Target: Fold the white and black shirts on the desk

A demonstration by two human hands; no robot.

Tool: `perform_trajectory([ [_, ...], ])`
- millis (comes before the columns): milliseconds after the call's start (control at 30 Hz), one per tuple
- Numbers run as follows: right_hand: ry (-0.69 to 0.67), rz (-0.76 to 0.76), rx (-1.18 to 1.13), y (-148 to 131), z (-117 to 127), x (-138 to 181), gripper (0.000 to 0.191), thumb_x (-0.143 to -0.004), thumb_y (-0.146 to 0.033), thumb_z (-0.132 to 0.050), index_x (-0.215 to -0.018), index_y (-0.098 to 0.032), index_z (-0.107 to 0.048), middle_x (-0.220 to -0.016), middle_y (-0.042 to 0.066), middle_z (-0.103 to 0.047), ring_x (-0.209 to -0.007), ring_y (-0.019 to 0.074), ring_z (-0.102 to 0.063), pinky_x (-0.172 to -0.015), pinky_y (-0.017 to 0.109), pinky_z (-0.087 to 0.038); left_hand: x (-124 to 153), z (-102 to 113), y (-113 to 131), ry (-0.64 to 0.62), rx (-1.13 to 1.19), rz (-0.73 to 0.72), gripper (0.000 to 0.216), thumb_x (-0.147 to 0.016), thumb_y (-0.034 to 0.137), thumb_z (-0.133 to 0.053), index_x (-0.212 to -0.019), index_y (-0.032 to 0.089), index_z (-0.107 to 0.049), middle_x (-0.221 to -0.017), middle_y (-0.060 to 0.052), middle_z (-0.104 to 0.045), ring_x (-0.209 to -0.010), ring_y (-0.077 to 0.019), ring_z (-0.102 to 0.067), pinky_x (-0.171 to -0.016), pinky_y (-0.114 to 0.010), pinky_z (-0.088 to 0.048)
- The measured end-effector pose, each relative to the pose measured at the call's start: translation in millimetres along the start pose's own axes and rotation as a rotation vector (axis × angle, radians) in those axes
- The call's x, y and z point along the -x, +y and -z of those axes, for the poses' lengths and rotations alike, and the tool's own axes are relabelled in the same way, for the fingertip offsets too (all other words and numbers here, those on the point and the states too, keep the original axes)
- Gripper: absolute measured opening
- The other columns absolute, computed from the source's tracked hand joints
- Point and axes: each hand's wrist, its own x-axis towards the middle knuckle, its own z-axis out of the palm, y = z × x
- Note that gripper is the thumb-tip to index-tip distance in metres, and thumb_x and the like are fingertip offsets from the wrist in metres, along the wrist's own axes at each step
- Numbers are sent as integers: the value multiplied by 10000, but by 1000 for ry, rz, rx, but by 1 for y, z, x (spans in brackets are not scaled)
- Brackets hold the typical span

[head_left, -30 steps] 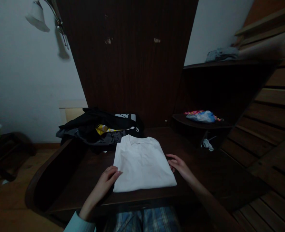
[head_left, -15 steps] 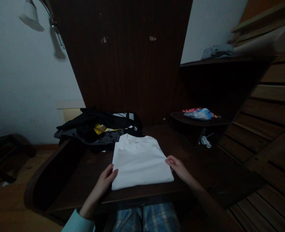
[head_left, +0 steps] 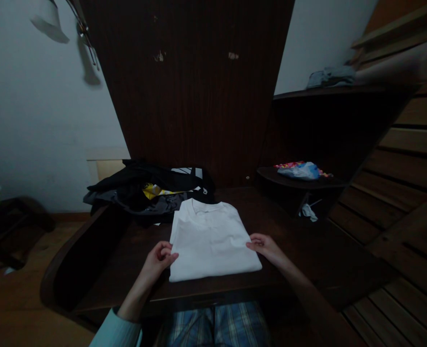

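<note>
In the middle of the frame, on the desk (head_left: 126, 262), a folded white shirt (head_left: 213, 241) is pinched at its side edges by the fingers (head_left: 168, 250) of the left hand (head_left: 158, 257) and right hand (head_left: 267, 246).

white tee (head_left: 212, 240), dk brown table (head_left: 300, 255), blk/yellow clothes pile (head_left: 148, 190), blue plaid trousers (head_left: 216, 327)

The folded white T-shirt (head_left: 213, 241) is smooth, matt cotton-like cloth. It lies on a counter (head_left: 307, 250) of dark wood with a dull sheen. The pile of dark clothes (head_left: 144, 193) behind is soft, matt fabric. The tall panel (head_left: 199, 96) is dark, fine-grained wood, chipped in spots. The bag (head_left: 300, 170) on the shelf looks like glossy, crinkled plastic. The wall slats (head_left: 408, 159) are bare brown wood.
</note>
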Motion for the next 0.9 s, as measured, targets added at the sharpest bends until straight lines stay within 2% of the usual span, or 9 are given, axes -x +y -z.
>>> perform_trajectory([
  [100, 26, 3, 7, 1, -2, 1, 332, -449, -405, -699, -634, -165, -563, -569, -7, -595, -562, 143, -547, -566, 259, -411, 0, 1, 0, 43, -62, -34, 457, -437, 412, -744, -678, 177, -435, -459, 101, -450, -428, -45, -399, -466, -164, -313],
  [200, 13, 26, 37, 2, 0, 2, 278, -516, -402, -640, -645, -163, -577, -580, -1, -593, -570, 146, -538, -557, 259, -401, 2, 0, -1, 90, -165, -78, 448, -450, 441, -725, -684, 174, -451, -456, 101, -430, -424, -49, -383, -462, -172, -311],
  [367, -57, 104, 160, 2, 6, 8, 195, -619, -326, -474, -614, -179, -603, -612, 15, -584, -602, 156, -520, -577, 271, -407, 13, -3, -2, 125, -394, -159, 396, -580, 508, -618, -760, 163, -542, -586, 27, -528, -524, -110, -480, -510, -217, -384],
  [467, 43, 213, 213, 4, 5, 13, 181, -620, -302, -460, -634, -190, -601, -712, 34, -579, -674, 167, -534, -619, 274, -426, 18, -3, -4, 175, -600, -236, 367, -612, 507, -589, -740, 164, -589, -677, -24, -562, -606, -161, -523, -587, -276, -435],
  [567, 136, 223, 220, 7, 1, 15, 196, -586, -295, -505, -722, -185, -594, -751, 37, -555, -616, 145, -516, -564, 259, -429, 19, -3, -9, 227, -733, -333, 325, -608, 482, -596, -706, 173, -597, -807, -70, -574, -763, -220, -552, -716, -343, -451],
  [767, 225, 116, 270, 11, -9, 2, 256, -502, -209, -535, -758, -194, -545, -550, -39, -508, -499, 113, -473, -482, 221, -376, 19, -1, -14, 126, -726, -366, 235, -688, 409, -528, -715, 179, -565, -1111, -120, -526, -983, -251, -534, -844, -379, -424],
  [900, 283, 121, 359, 12, -15, -2, 86, -505, -170, -477, -578, -204, -507, -472, -49, -460, -462, 106, -430, -440, 207, -307, 20, -1, -12, 130, -720, -348, 208, -698, 393, -520, -718, 187, -546, -1201, -129, -488, -1057, -263, -501, -892, -403, -392],
])
